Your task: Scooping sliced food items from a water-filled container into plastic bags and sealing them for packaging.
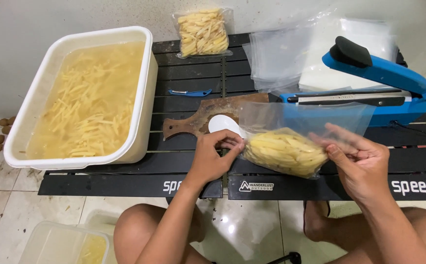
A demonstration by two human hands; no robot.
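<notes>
My bare knees, black slatted table (188, 73) above.
Both hands pinch a clear, crinkly bag of potato sticks (285, 152): left hand (212, 159) one end, right hand (359, 164) the other.

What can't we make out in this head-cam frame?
- Right hand: fingertips blurred, grip on the clear bag of potato sticks uncertain.
- Bag mouth: open or sealed unclear, film transparent.
- Blue heat sealer: right end cut off by the frame edge.
- Left hand: palm side hidden; white scoop beside its fingers.

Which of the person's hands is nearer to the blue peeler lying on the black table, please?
Left. The left hand sits just below the blue peeler, touching the filled bag's left end; the right hand holds its far right end.
</notes>
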